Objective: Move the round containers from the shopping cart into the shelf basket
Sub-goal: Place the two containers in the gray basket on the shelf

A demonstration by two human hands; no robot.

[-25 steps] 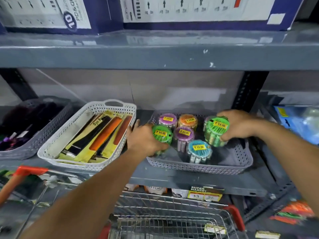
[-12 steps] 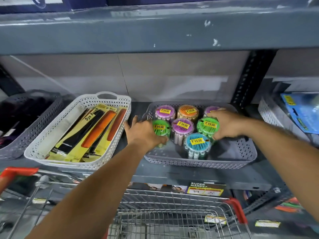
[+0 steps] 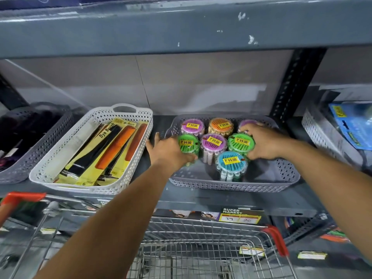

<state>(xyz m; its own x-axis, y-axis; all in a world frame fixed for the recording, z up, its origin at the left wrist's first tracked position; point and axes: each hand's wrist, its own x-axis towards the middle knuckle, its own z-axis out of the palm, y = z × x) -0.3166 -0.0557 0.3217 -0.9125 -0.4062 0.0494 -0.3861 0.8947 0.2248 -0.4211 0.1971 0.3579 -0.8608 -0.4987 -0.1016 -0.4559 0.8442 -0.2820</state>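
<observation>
A grey perforated shelf basket point(image 3: 261, 185) holds several round clear containers with coloured lids and yellow price stickers. My left hand point(image 3: 169, 152) grips the left green-lidded container point(image 3: 187, 144) at the basket's left wall. My right hand point(image 3: 265, 141) grips the right green-lidded container point(image 3: 241, 141), which stands in the basket's middle row. Between them stands a purple-lidded container point(image 3: 213, 140), and a blue-lidded one point(image 3: 231, 161) stands in front. At the back are a purple point(image 3: 192, 125), an orange point(image 3: 221, 125) and a half-hidden purple container point(image 3: 247, 123). The wire shopping cart point(image 3: 201, 252) is below.
A white basket point(image 3: 141, 117) of combs and dye brushes sits left of the grey one. A dark grey basket point(image 3: 40, 150) stands at far left, another basket point(image 3: 318, 133) with blue packs at far right. The shelf above point(image 3: 181, 31) hangs low. A black upright point(image 3: 291, 83) stands behind the right side.
Both hands have carried the two green-lidded containers down and further into the grey basket, beside the others. The view has tilted downward and shows more of the cart.
</observation>
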